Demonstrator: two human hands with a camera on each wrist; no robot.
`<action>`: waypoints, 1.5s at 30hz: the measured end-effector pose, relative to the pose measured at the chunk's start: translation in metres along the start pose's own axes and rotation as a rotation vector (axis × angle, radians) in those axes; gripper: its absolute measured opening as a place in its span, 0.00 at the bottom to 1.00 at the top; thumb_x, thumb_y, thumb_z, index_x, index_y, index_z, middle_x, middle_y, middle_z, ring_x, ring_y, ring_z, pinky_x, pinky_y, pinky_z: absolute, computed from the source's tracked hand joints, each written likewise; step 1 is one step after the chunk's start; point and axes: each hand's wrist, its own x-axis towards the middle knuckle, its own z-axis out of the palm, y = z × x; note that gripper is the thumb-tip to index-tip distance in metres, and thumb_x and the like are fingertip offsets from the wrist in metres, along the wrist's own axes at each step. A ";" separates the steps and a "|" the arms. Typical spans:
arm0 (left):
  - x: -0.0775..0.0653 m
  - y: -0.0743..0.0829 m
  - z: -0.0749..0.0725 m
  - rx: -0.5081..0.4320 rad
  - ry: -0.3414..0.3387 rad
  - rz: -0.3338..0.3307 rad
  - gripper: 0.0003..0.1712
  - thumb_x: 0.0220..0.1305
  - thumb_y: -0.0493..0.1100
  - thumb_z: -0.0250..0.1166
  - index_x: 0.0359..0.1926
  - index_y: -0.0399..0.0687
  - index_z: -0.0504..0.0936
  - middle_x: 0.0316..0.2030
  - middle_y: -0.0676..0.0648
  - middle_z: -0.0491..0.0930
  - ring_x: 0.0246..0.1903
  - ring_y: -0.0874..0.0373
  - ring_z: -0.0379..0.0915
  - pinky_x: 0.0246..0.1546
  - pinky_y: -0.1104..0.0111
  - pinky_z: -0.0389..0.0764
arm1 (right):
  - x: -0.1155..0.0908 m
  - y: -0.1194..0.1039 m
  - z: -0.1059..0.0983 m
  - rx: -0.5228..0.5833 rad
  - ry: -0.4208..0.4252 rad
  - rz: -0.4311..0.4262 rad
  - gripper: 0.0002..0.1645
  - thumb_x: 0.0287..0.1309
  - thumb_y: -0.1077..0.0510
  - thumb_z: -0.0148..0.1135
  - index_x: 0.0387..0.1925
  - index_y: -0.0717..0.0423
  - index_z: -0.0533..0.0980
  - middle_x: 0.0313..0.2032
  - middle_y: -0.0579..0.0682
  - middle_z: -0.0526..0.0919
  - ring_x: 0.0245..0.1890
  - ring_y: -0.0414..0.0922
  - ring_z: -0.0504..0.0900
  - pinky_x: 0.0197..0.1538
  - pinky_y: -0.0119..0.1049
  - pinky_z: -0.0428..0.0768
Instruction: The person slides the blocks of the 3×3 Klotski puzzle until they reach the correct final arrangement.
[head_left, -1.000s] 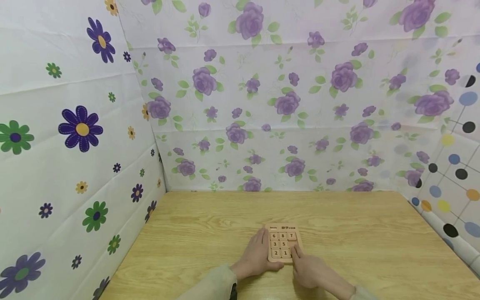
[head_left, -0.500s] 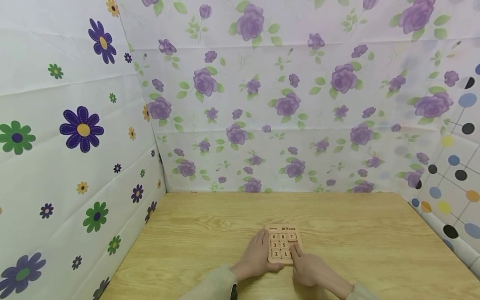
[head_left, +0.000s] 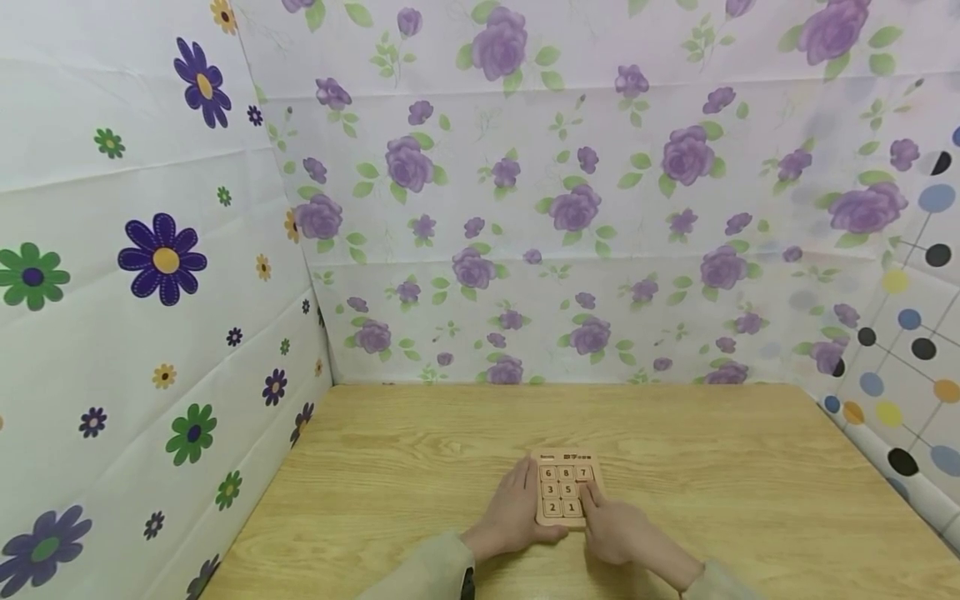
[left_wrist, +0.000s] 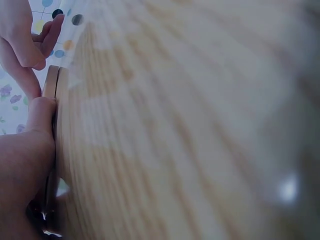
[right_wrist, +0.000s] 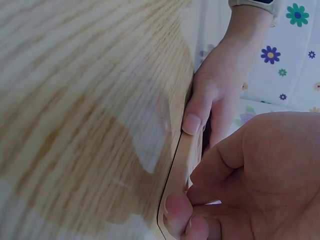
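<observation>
A wooden number slide puzzle [head_left: 558, 457] lies on the wooden table [head_left: 420, 467]. Its tiles 6, 8 and 7 show in the far row, with 3 and 5 below, then 2 and 1. My left hand [head_left: 510, 512] holds the puzzle by its left side, the thumb laid along the near edge. From the right, my right hand [head_left: 618, 532] reaches over the board, fingertips just below tile 7; they hide the right column beneath it. In the right wrist view, the right hand's other fingers curl beside the board's edge [right_wrist: 182, 155].
Behind the table hangs a white cloth [head_left: 525, 200] with purple roses. A daisy-print cloth [head_left: 82, 350] stands along the left side, a dotted cloth [head_left: 915, 417] along the right. A dark band [head_left: 467, 583] is at the left sleeve.
My right hand has shifted slightly up and left over the puzzle. The left hand and the board stay where they were.
</observation>
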 end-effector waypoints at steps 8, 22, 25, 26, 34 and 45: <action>0.001 0.002 -0.003 0.013 -0.001 0.008 0.70 0.48 0.75 0.65 0.73 0.29 0.47 0.72 0.31 0.53 0.73 0.43 0.51 0.74 0.57 0.58 | 0.003 0.002 0.001 0.026 0.002 0.013 0.36 0.62 0.59 0.48 0.69 0.72 0.57 0.70 0.67 0.60 0.14 0.42 0.65 0.15 0.34 0.63; 0.001 0.001 -0.002 0.009 -0.004 0.018 0.70 0.48 0.74 0.65 0.73 0.28 0.46 0.72 0.30 0.52 0.73 0.43 0.51 0.74 0.57 0.57 | 0.002 0.001 -0.001 0.076 0.004 0.021 0.35 0.64 0.58 0.48 0.69 0.72 0.57 0.70 0.67 0.60 0.13 0.41 0.62 0.16 0.33 0.62; 0.001 0.001 -0.003 0.012 -0.011 0.013 0.70 0.49 0.75 0.64 0.73 0.29 0.46 0.72 0.30 0.52 0.73 0.43 0.50 0.74 0.57 0.57 | 0.000 0.000 -0.002 0.078 0.010 0.014 0.34 0.65 0.58 0.47 0.69 0.71 0.57 0.70 0.67 0.59 0.13 0.41 0.61 0.15 0.33 0.61; 0.001 0.001 -0.003 0.010 -0.011 0.012 0.70 0.49 0.75 0.64 0.73 0.29 0.46 0.72 0.30 0.52 0.73 0.43 0.50 0.74 0.57 0.57 | -0.001 -0.001 -0.002 0.078 0.008 0.010 0.34 0.65 0.58 0.46 0.69 0.71 0.57 0.71 0.67 0.59 0.13 0.41 0.61 0.15 0.33 0.61; 0.001 0.001 -0.003 0.021 -0.006 0.010 0.70 0.48 0.75 0.64 0.73 0.28 0.46 0.72 0.30 0.52 0.73 0.43 0.51 0.74 0.57 0.57 | -0.006 -0.007 -0.001 0.026 0.003 -0.015 0.35 0.64 0.57 0.49 0.69 0.70 0.59 0.69 0.67 0.62 0.18 0.46 0.69 0.20 0.37 0.68; 0.000 0.001 -0.002 0.019 0.000 0.011 0.70 0.48 0.75 0.65 0.73 0.28 0.47 0.72 0.30 0.52 0.73 0.43 0.50 0.74 0.57 0.57 | -0.010 -0.014 0.003 -0.024 -0.001 -0.042 0.32 0.67 0.54 0.49 0.68 0.68 0.62 0.69 0.64 0.63 0.31 0.53 0.80 0.23 0.38 0.76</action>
